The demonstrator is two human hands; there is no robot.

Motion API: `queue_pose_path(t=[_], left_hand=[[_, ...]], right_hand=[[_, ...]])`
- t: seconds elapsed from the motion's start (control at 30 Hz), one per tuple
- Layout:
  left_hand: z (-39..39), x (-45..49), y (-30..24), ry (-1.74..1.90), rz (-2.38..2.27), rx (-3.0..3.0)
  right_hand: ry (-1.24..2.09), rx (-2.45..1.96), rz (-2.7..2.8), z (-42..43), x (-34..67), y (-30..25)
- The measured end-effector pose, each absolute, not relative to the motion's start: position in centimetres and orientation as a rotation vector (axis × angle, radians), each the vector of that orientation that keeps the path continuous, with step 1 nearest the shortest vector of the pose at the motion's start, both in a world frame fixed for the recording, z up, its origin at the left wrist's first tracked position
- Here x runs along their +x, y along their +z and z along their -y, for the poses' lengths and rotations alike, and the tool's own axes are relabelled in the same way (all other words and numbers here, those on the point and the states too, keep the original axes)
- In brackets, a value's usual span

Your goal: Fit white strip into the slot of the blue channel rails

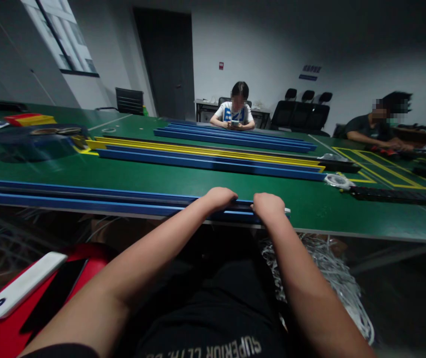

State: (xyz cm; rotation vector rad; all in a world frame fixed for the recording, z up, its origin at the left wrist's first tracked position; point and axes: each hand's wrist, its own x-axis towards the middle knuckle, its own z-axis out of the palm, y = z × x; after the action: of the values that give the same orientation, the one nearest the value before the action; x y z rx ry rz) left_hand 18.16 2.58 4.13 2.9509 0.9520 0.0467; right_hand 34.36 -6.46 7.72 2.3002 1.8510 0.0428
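Observation:
A long blue rail (86,203) with a dark groove along its length lies at the near edge of the green table, stretching off to the left. My left hand (220,198) is closed at the rail near its right end, the thumb side toward the other hand. Just to the right, my right hand (269,206) is also closed, knuckles up, over the rail close to its end. A short gap separates the two hands. My fingertips are hidden on both, so any small part between them does not show.
Beyond lie another blue rail (213,163), a yellow rail (205,151) and several more blue rails (235,137). A wrapped white coil (337,181) sits to the right. Two people sit across the table (347,214). White strips (332,278) hang in a tangle below.

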Motion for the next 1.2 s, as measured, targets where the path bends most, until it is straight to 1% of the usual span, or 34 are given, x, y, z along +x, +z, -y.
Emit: queue_pose_path(t=[0.2,0.33,0.47,0.63,0.87,1.07,1.13,1.2], left_hand=[[-4.2,10.8,4.3,0.003,-1.088,2.904],[-4.7,8.1,4.5,-0.04,-1.202,2.834],[-4.5,8.0,4.6,-0.017,-1.235,2.802],[-4.3,8.1,4.6,-0.003,-1.273,2.786],[-4.4,8.0,4.4,0.007,-1.29,2.766],[-4.3,8.1,4.5,0.003,-1.313,2.732],[-4.4,8.0,4.5,0.006,-1.316,2.729],[-4.5,8.0,4.4,0.015,-1.309,2.735]], right_hand=[[0.08,2.091,-2.206,6.3,30.1,8.1],[0.06,2.047,-2.355,6.7,29.7,8.6],[-0.007,1.988,-2.343,6.7,31.8,9.9],[0.032,2.023,-2.279,6.9,36.5,11.2],[0.26,2.129,-2.09,8.4,40.5,8.9],[0.565,2.209,-2.2,9.9,39.7,8.1],[0.561,2.233,-2.224,10.0,39.7,7.9],[0.466,2.235,-2.265,9.8,40.2,7.4]])
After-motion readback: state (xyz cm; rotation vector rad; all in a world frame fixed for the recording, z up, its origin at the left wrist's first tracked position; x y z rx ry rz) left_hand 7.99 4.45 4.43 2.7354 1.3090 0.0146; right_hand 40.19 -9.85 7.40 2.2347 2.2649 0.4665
